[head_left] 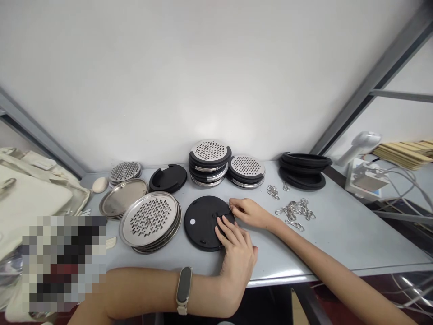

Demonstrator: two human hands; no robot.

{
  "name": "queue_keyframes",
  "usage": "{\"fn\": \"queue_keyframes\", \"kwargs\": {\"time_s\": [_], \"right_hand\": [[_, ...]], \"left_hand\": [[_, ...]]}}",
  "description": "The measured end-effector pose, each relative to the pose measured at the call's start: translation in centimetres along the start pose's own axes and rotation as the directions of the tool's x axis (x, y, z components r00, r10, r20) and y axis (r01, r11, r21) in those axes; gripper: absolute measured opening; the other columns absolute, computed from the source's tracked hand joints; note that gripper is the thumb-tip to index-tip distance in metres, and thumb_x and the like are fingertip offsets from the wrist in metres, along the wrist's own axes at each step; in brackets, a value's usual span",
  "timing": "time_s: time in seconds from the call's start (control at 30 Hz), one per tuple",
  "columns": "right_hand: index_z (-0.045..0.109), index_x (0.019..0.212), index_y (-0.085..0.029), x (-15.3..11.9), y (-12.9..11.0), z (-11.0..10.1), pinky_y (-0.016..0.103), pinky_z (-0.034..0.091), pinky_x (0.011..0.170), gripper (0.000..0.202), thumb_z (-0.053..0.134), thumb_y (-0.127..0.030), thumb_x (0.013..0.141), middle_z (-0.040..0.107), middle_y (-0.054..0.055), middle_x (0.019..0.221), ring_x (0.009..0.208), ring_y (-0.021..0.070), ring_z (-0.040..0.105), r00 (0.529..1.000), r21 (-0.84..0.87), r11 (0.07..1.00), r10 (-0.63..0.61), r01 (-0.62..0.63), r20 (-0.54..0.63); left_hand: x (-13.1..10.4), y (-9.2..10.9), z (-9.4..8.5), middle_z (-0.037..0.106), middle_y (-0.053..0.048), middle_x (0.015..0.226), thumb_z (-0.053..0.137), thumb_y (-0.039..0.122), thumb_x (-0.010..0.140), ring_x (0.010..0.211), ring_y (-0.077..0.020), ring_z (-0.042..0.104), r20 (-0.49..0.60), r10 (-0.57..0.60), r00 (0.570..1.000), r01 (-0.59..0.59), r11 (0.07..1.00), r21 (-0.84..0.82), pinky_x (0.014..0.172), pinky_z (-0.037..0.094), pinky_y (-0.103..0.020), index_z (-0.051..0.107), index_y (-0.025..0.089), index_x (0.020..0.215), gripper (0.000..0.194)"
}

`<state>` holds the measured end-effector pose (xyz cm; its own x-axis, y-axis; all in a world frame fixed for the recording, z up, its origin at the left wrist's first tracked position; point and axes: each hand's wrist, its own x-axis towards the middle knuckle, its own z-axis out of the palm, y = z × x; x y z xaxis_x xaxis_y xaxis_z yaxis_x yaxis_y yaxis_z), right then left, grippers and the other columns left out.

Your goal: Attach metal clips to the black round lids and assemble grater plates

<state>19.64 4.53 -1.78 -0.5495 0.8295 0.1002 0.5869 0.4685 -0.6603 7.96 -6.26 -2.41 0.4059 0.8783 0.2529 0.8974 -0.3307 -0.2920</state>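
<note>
A round black disc point(199, 230) with a white dot lies flat on the grey table, near its front edge. My left hand point(237, 248), with a band on its wrist, rests on the disc's right part, fingers spread. At the disc's right rim my right hand point(246, 212) is closed in a pinch; a bit of metal shows at its fingertips, too small to make out fully. Left of the disc stands a stack of metal grater plates point(152, 219). Several metal hooks point(297, 210) lie to the right of my right hand.
Behind are stacked graters with black rims point(209, 162), another such stack point(246, 169), a black holder point(169, 178) and black rings point(304, 171). Metal trays point(125, 198) and a white oval object point(100, 185) lie left. Cream bags point(34, 189) border the table's left.
</note>
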Motion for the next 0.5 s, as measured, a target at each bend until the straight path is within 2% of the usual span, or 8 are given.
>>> {"fn": "queue_keyframes", "kwargs": {"time_s": [0.23,0.37,0.5], "right_hand": [[0.043,0.066,-0.02,-0.03,0.02,0.06,0.022,0.028,0.052,0.024,0.039,-0.021,0.09,0.04,-0.006,0.053,0.049,0.0092,0.036,1.0,-0.015,1.0,0.002,-0.002,-0.004],[0.042,0.066,-0.02,-0.02,0.2,0.17,0.023,0.026,0.05,0.026,0.038,-0.024,0.091,0.038,-0.007,0.052,0.048,0.0091,0.034,1.0,-0.008,1.0,0.008,-0.008,-0.008],[0.04,0.065,-0.02,0.0,0.48,0.33,0.022,0.025,0.047,0.03,0.038,-0.031,0.093,0.036,-0.007,0.052,0.047,0.0088,0.031,0.999,0.021,0.999,0.034,-0.033,-0.019]], "left_hand": [[-0.03,-0.08,-0.23,0.055,-0.033,0.12,0.048,0.047,0.088,0.113,-0.0448,0.053,0.007,0.012,1.0,-0.012,1.0,0.023,0.086,0.047,-0.058,0.056,-0.001,0.117,0.057],[-0.03,-0.12,-0.3,0.053,-0.035,0.121,0.05,0.044,0.087,0.114,-0.0465,0.051,0.002,0.009,1.0,-0.009,0.999,-0.035,0.087,0.046,-0.059,0.056,-0.003,0.117,0.057],[-0.07,-0.14,-0.28,0.054,-0.031,0.123,0.048,0.045,0.088,0.115,-0.0443,0.051,0.019,0.002,1.0,-0.001,0.999,-0.053,0.087,0.046,-0.059,0.056,0.001,0.119,0.054]]}}
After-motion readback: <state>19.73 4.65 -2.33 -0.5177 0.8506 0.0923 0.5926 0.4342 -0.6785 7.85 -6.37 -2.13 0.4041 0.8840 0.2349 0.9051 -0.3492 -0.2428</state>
